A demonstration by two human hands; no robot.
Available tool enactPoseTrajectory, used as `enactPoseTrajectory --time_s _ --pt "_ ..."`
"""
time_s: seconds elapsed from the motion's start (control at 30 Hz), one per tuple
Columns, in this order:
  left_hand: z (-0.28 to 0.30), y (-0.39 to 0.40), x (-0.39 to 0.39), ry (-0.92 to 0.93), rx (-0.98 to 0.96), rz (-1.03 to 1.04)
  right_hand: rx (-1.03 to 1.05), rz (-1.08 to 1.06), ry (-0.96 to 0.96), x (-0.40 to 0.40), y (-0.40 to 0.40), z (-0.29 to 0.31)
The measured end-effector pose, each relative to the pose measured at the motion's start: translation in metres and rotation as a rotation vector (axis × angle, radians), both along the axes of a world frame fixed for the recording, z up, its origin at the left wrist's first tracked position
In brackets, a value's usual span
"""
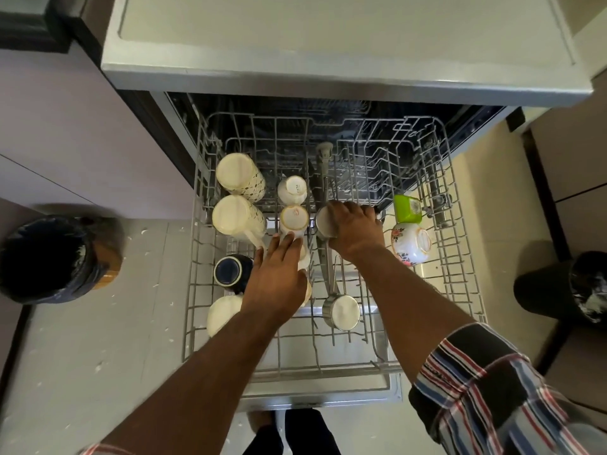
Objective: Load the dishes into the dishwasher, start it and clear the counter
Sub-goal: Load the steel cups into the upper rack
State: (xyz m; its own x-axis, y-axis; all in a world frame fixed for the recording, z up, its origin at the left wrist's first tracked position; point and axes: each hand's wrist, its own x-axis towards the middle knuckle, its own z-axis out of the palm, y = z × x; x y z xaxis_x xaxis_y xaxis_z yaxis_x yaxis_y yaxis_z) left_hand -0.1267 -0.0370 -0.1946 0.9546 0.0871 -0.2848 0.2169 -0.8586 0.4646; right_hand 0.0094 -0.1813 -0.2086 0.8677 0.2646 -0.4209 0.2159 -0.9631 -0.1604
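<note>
Two bare hands of mine are down in the pulled-out grey wire dishwasher rack [460,257], under the pale tabletop [328,37] that overhangs the open machine. My left hand [279,280] lies flat with its fingers straight, the tips touching a small upturned cream cup [293,218] in the middle row, so that grip is spread, pinching nothing. My right hand [353,228] curls over a steel tumbler [323,223] lying on its side just right of that cup; the fingers wrap its body, a closed grip on the tumbler. Behind the touched cup stands another small white upturned cup [291,191]. Along the left side sit two tall cream patterned mugs [239,177], upside down, then a dark blue round cup [230,269] and a plain white cup [223,313] nearer me. A small steel saucepan with a long handle [341,311] rests in the centre front. Right of my right hand lie a lime green plastic cup [406,208] and a white floral bowl [410,244], touching each other. A black-lined bin [49,257] stands on the floor at left.
</note>
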Motion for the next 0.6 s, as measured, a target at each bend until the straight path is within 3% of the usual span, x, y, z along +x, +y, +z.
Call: enactPoseTrajectory --time_s 0.4,0.6 --pt "0.005 -0.002 -0.007 0.028 0.017 -0.050 -0.017 0.007 0.066 -0.039 -0.007 0.009" --pt "0.016 -0.015 -0.040 0.087 0.008 -0.086 0.234 -0.173 0.021 -0.128 -0.002 0.024"
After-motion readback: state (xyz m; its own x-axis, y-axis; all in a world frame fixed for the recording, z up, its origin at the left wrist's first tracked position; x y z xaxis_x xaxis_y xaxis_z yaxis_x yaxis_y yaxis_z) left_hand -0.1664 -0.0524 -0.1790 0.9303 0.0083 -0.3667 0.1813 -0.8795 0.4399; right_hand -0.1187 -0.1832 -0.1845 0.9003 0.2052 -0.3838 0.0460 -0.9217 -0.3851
